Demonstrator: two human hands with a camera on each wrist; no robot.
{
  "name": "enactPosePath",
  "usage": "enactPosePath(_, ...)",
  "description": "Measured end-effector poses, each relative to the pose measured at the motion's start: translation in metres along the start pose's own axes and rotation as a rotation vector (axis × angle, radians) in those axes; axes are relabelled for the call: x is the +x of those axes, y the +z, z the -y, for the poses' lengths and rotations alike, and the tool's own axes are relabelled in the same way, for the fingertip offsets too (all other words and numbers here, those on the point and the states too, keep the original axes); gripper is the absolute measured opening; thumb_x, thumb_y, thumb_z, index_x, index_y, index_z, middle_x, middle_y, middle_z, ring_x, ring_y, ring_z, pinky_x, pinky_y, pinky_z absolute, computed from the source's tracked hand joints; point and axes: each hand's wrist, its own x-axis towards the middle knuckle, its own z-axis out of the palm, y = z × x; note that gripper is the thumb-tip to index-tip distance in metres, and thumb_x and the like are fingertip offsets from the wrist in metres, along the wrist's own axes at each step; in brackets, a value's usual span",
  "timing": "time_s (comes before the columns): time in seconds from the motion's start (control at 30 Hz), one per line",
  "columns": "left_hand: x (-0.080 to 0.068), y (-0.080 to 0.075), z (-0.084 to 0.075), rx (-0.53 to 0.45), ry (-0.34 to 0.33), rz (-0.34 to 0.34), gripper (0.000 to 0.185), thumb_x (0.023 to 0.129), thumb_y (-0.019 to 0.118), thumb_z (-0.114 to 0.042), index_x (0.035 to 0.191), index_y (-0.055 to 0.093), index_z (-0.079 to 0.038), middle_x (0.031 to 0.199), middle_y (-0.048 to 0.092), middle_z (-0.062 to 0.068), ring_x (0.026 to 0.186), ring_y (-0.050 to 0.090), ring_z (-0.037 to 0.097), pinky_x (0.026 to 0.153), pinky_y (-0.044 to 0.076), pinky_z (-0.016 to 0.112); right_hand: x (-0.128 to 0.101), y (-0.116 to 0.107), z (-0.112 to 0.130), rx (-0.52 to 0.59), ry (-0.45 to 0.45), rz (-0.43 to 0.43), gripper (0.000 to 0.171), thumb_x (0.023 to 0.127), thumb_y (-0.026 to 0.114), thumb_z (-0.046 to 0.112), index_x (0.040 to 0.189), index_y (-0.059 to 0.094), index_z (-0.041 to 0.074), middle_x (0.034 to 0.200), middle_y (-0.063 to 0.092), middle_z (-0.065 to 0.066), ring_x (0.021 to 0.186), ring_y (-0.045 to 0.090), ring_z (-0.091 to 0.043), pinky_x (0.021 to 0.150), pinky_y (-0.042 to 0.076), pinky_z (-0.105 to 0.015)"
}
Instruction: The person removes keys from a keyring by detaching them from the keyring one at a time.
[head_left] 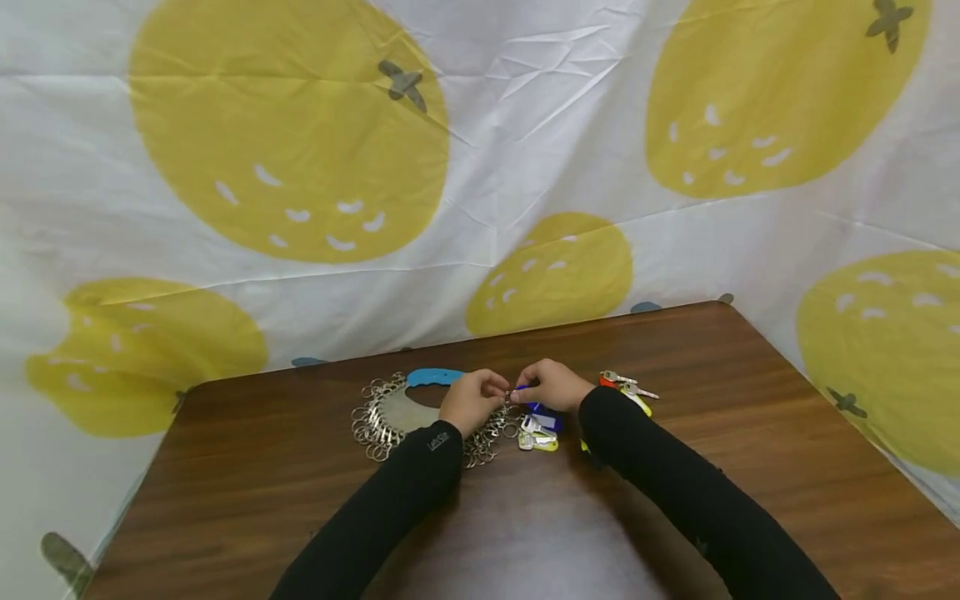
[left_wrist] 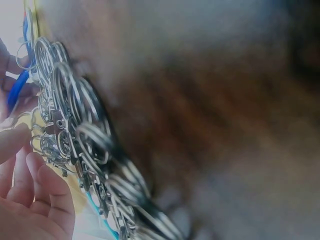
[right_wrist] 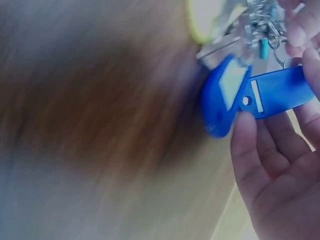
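Note:
Both hands meet over the brown table [head_left: 750,400]. My left hand [head_left: 495,393] pinches a small metal key ring [head_left: 509,397] with curled fingers. My right hand [head_left: 525,392] holds a blue plastic key tag [right_wrist: 277,92] against that ring, fingers [right_wrist: 270,165] curled under the tag. A second blue tag [right_wrist: 222,102] lies just beneath it. A heap of loose metal key rings [head_left: 378,425] lies under and left of my left wrist, and fills the left wrist view as key rings [left_wrist: 75,130] beside my left fingers [left_wrist: 35,195].
A light blue tag [head_left: 435,377] lies behind the ring heap. White and yellow tagged keys [head_left: 538,435] sit below my hands, and more keys with red and yellow tags [head_left: 628,390] lie right of my right hand. A lemon-print cloth [head_left: 525,150] hangs behind the table.

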Motion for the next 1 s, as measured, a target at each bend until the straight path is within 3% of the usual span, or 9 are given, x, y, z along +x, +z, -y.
enactPosePath(0.17, 0.000, -0.003, -0.001, 0.009, -0.016, 0.002, 0.012, 0.086, 0.070, -0.018, 0.098, 0.070, -0.015, 0.088, 0.072, 0.003, 0.081, 0.065, 0.017, 0.073, 0.050, 0.032, 0.002, -0.003, 0.004, 0.120, -0.009, 0.026, 0.022, 0.091, 0.064, 0.023, 0.091, 0.069, 0.001, 0.081, 0.065, 0.000, 0.074, 0.051, -0.008, 0.069, 0.041, -0.022)
enactPosePath(0.3, 0.000, -0.004, -0.002, 0.032, -0.045, -0.007, 0.010, 0.084, 0.071, -0.019, 0.094, 0.070, -0.017, 0.083, 0.071, 0.000, 0.074, 0.064, 0.013, 0.067, 0.048, 0.029, 0.002, -0.004, 0.008, 0.176, 0.023, 0.051, 0.024, 0.093, 0.061, 0.021, 0.093, 0.070, -0.001, 0.076, 0.060, 0.002, 0.065, 0.046, -0.008, 0.062, 0.038, -0.021)
enactPosePath(0.47, -0.001, -0.003, -0.003, 0.032, -0.020, 0.010, 0.014, 0.084, 0.071, -0.019, 0.097, 0.071, -0.015, 0.083, 0.073, 0.001, 0.073, 0.066, 0.013, 0.067, 0.049, 0.029, 0.000, -0.003, 0.012, 0.176, 0.069, 0.025, 0.022, 0.092, 0.059, 0.014, 0.090, 0.072, -0.004, 0.066, 0.056, 0.004, 0.056, 0.043, -0.007, 0.055, 0.036, -0.020)
enactPosePath(0.6, 0.000, -0.003, -0.004, 0.029, -0.005, 0.033, 0.020, 0.085, 0.071, -0.018, 0.104, 0.070, -0.014, 0.083, 0.073, 0.002, 0.073, 0.066, 0.014, 0.065, 0.049, 0.027, -0.002, -0.004, 0.014, 0.183, 0.077, 0.022, 0.020, 0.090, 0.060, 0.012, 0.089, 0.071, -0.005, 0.065, 0.058, 0.001, 0.058, 0.049, -0.007, 0.058, 0.040, -0.020)
enactPosePath(0.77, 0.000, -0.003, -0.003, 0.052, 0.005, 0.065, 0.026, 0.086, 0.070, -0.019, 0.111, 0.069, -0.013, 0.085, 0.072, 0.003, 0.074, 0.064, 0.015, 0.063, 0.047, 0.026, -0.003, -0.007, 0.016, 0.166, 0.054, 0.041, 0.019, 0.092, 0.060, 0.013, 0.089, 0.070, -0.003, 0.077, 0.065, -0.003, 0.068, 0.056, -0.010, 0.063, 0.044, -0.022)
enactPosePath(0.87, 0.000, -0.003, -0.003, 0.065, -0.002, 0.084, 0.027, 0.086, 0.070, -0.020, 0.112, 0.069, -0.013, 0.088, 0.072, 0.003, 0.076, 0.065, 0.015, 0.065, 0.047, 0.027, -0.003, -0.008, 0.018, 0.165, 0.031, 0.052, 0.019, 0.092, 0.060, 0.012, 0.088, 0.070, -0.003, 0.079, 0.067, -0.009, 0.065, 0.056, -0.010, 0.061, 0.045, -0.022)
enactPosePath(1.0, 0.000, -0.003, -0.006, 0.081, 0.004, 0.108, 0.026, 0.085, 0.071, -0.022, 0.109, 0.071, -0.012, 0.089, 0.072, 0.003, 0.078, 0.065, 0.016, 0.067, 0.048, 0.028, -0.001, -0.009, 0.022, 0.002, -0.044, 0.044, 0.013, 0.090, 0.062, 0.013, 0.088, 0.072, 0.004, 0.080, 0.068, -0.006, 0.063, 0.052, -0.006, 0.062, 0.043, -0.021)
